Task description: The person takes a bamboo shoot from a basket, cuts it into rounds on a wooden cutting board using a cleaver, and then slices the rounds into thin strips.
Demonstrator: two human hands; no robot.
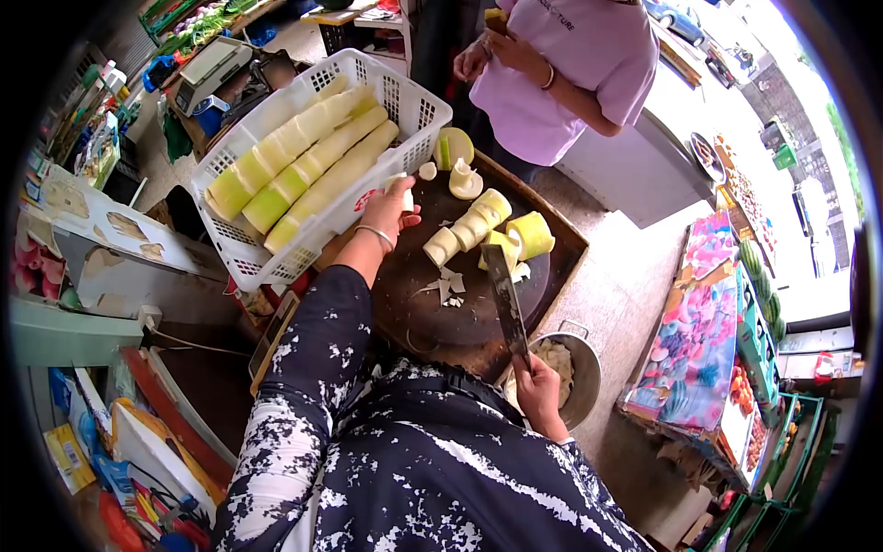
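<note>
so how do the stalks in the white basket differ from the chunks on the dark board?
Length: the stalks are long, the chunks short.
Pose: the stalks lie side by side, roughly parallel; the chunks sit at mixed angles.
Place: the stalks are inside the basket, the chunks on the board.
Shared: both are rounded and pale yellow-green to cream.

A produce shop or market stall is shown; watermelons (761,283) are lined up at the side; vegetables (204,25) are displayed behind; a weighing scale (213,74) is kept nearby.
</note>
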